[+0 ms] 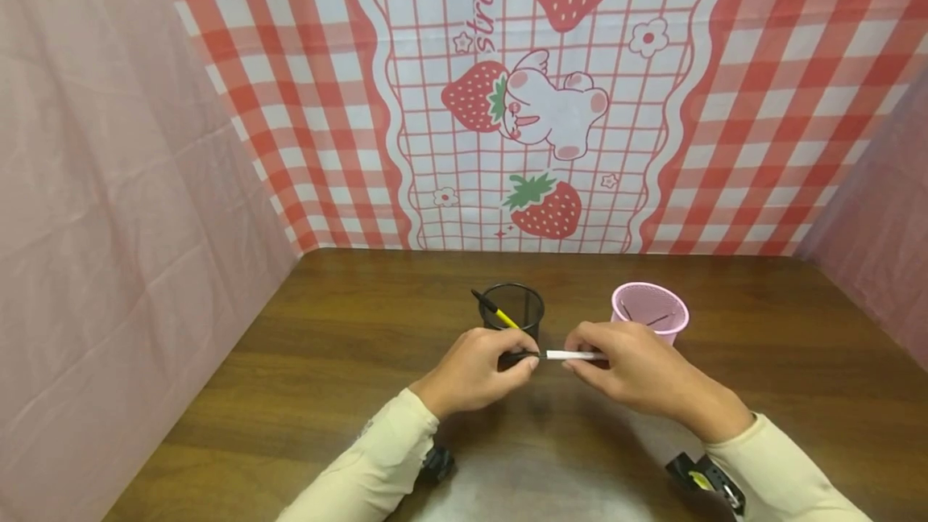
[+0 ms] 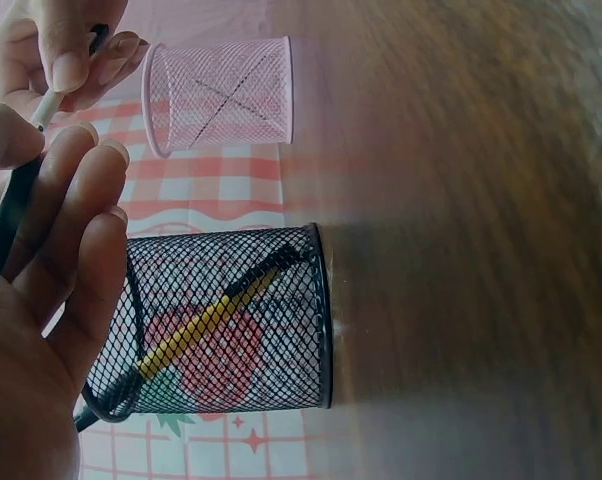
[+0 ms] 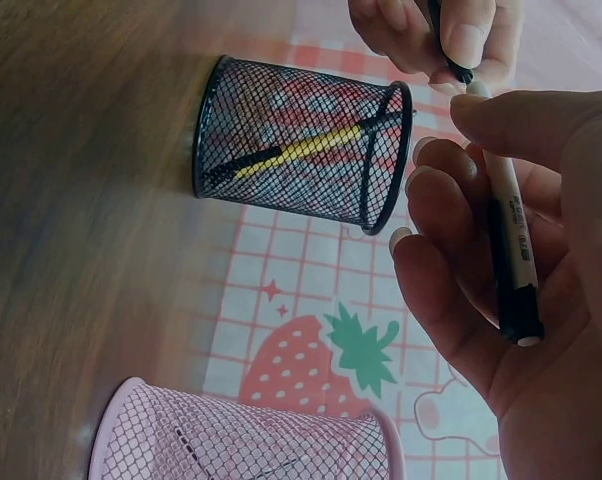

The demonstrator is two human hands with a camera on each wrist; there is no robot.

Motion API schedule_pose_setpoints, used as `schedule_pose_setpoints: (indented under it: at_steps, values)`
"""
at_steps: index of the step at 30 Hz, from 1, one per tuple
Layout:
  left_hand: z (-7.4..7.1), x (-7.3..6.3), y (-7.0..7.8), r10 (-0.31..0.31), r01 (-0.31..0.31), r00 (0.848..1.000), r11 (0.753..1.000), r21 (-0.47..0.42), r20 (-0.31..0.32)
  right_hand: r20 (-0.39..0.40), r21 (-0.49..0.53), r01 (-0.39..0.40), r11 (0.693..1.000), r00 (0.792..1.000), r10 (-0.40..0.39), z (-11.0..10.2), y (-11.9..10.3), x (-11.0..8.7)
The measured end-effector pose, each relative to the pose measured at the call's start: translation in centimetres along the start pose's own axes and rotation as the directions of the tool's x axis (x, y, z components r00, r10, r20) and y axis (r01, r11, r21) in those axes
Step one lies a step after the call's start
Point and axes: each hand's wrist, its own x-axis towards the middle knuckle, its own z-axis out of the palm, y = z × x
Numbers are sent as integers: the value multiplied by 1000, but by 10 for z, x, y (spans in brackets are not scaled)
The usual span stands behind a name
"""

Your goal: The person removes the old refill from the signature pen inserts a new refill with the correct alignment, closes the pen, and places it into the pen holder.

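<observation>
The white pen [image 1: 557, 354] is held above the tabletop [image 1: 304, 361], on the near side of two mesh cups, with its long axis running left to right, roughly along the far edge. A checked strawberry cloth [image 1: 326, 184] hangs behind that edge. The right hand [image 1: 645, 365] pinches the pen between thumb and fingers, so it is the nearer hand to it; the left hand [image 1: 478, 373] pinches a black piece [image 2: 15, 205], perhaps a cap. The two pieces lie nearly in line, the pen's white end pointing at the left hand and the black piece's narrow tip facing back. Whether those ends touch or stand just apart cannot be told. Beyond the left hand stands the black cup [image 2: 186, 270], toward the middle of the far edge; the pink cup [image 2: 266, 72] stands beyond the right hand, closer to the far right corner. A yellow and black pen [image 1: 505, 317] leans in the black cup, one end past the rim. Two thin dark lines [image 3: 193, 452] cross at the pink cup, too fine to identify.
</observation>
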Motion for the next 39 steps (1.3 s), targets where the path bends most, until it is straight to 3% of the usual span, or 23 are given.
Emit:
schedule_pose_setpoints:
  at_steps: [20,39]
  values:
    - [0,0,-1,28,-28,1000,999,-22,5,17,7,-4,1000,1000,4,0,0,0]
    - [-1,0,-2,40,-39,999,999,19,-21,73,-67,-58,996,995,63,-8,0,-1]
